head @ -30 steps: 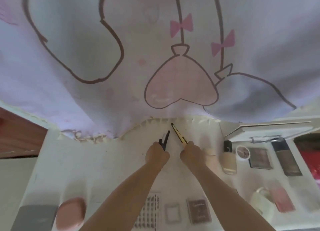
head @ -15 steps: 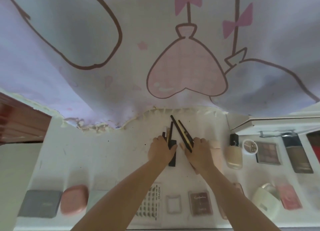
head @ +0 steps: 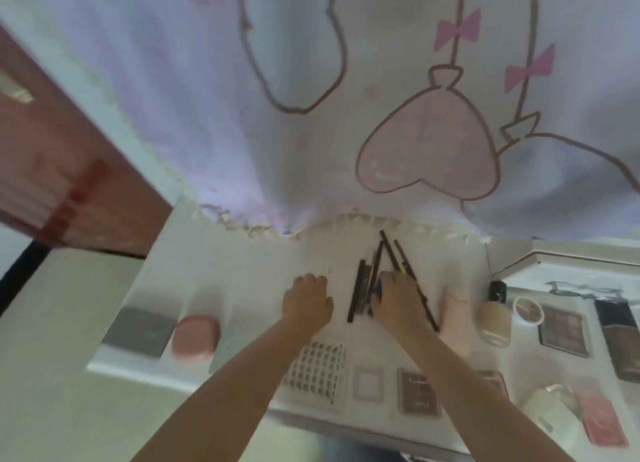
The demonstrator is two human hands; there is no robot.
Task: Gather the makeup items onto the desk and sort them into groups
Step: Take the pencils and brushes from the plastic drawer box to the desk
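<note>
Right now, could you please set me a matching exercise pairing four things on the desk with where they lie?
Things:
1. pink compact
2. grey case
3. pencils
4. eyeshadow palette

Places:
A. far left of the desk
B. right side, beyond the cream bottle
C. centre, under the right hand
D. just right of the grey case

Pairs: 1-D, 2-A, 3-C, 4-B
</note>
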